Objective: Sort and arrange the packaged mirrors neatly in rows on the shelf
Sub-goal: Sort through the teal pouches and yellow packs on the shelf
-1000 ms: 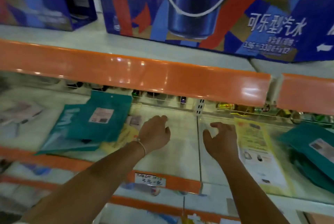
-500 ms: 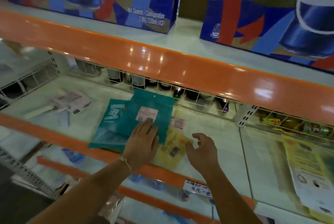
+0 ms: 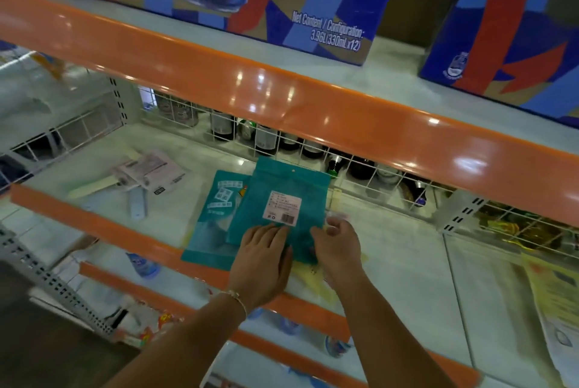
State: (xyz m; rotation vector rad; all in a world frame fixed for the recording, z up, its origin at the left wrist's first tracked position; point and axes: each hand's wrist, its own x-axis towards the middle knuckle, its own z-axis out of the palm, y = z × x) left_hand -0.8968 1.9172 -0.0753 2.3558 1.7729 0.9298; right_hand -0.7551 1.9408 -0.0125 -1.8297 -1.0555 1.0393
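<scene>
Lying at the left of the white shelf (image 3: 391, 249) are pale packets (image 3: 147, 173), their number unclear. Next come two teal packaged mirrors, the lower teal packet (image 3: 210, 224) half under the upper teal packet (image 3: 282, 199). The left hand (image 3: 261, 262) presses flat, fingers straight, on the upper one; the right hand (image 3: 340, 246) curls at its right edge, grip hard to make out. A yellow packet (image 3: 308, 278) is mostly hidden beneath. Half a second ago the right hand hovered apart.
</scene>
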